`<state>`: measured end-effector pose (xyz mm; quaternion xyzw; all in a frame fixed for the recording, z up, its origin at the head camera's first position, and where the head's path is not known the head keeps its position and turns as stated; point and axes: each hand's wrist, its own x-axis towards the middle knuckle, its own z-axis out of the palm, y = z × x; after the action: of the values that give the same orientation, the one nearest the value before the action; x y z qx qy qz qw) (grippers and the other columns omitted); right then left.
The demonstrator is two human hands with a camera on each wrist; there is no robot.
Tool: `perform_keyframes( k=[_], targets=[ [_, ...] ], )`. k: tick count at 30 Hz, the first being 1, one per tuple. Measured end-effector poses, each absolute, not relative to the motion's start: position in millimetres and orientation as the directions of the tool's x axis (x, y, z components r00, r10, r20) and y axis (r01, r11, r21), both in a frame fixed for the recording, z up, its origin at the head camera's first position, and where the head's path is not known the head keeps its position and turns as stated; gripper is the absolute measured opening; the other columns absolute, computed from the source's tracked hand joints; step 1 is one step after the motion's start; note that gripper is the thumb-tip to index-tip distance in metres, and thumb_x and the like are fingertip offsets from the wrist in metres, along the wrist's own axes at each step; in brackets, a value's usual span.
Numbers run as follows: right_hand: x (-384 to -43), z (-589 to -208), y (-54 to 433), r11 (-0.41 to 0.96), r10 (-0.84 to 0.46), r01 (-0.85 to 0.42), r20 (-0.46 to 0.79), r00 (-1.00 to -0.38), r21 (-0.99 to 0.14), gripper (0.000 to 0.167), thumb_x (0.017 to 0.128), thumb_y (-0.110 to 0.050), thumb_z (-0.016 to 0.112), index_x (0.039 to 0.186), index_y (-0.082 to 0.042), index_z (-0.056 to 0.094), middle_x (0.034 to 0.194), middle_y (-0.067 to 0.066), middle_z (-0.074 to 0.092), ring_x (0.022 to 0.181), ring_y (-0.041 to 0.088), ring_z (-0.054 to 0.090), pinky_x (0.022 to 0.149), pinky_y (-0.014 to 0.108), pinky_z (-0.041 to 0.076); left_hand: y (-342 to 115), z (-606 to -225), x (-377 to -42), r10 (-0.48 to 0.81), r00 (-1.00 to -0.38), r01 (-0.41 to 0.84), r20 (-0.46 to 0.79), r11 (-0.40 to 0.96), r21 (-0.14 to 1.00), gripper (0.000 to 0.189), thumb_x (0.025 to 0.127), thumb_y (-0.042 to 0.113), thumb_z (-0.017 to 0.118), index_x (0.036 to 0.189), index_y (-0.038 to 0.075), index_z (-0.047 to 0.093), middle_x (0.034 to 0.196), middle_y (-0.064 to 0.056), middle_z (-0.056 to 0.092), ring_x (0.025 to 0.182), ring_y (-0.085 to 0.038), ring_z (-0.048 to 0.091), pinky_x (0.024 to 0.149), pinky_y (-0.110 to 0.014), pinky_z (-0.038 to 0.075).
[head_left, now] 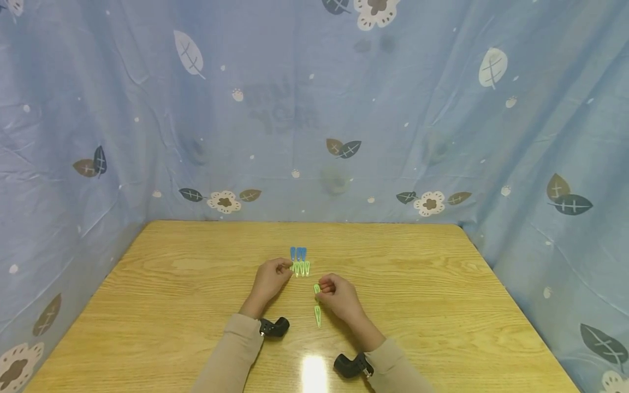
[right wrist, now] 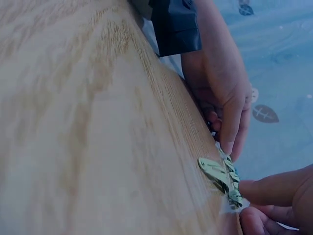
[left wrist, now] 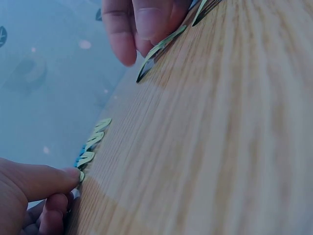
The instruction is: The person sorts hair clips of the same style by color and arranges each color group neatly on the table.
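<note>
Green snap hair clips [head_left: 302, 268] lie side by side in a row, just below a row of blue snap hair clips [head_left: 298, 254]. My left hand [head_left: 272, 277] pinches the leftmost green clip [left wrist: 81, 176], which its thumb and fingertips partly cover. Lower and to the right, my right hand [head_left: 340, 298] has its thumb and fingertips on another green clip [head_left: 316, 288], seemingly pinching its side. That clip looks slightly tilted off the wood in the left wrist view. One more green clip [head_left: 318, 316] lies below the right hand's fingers, pointed end toward me.
Everything lies on a wooden table [head_left: 417, 273] with a bright light reflection near its front. A blue curtain [head_left: 295, 109] with leaf and flower prints surrounds its back and sides. Black wrist mounts [head_left: 275, 327] sit on both forearms.
</note>
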<state>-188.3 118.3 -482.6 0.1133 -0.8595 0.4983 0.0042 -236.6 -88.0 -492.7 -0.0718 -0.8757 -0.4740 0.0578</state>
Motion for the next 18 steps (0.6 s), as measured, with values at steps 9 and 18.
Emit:
perform_keyframes(
  k=[9,18],
  targets=[
    [-188.7,-475.2,109.8,0.578,-0.184,-0.181,0.089,-0.979,-0.796,0.024,0.077,0.000,0.071,0.100,0.003,0.065,0.086,0.008,0.062,0.075,0.013,0.055,0.067,0.023,0.048,-89.1,-492.8,-237.0,0.073,-0.982,0.188,0.176,0.534,0.824,0.020,0.085,0.009,0.068,0.104,0.005,0.071,0.079,-0.004,0.063,0.068,-0.011,0.052,0.061,-0.027,0.045],
    [-190.0,-472.4,111.4,0.592,-0.172,-0.150,0.058,-0.983,-0.792,0.024,0.076,0.004,0.066,0.100,0.002,0.066,0.084,0.006,0.061,0.072,0.012,0.053,0.063,0.022,0.046,-88.1,-489.7,-234.4,0.081,-0.981,0.192,0.177,0.530,0.826,0.021,0.085,0.009,0.067,0.105,0.003,0.070,0.078,-0.004,0.062,0.067,-0.012,0.051,0.061,-0.027,0.045]
  ],
)
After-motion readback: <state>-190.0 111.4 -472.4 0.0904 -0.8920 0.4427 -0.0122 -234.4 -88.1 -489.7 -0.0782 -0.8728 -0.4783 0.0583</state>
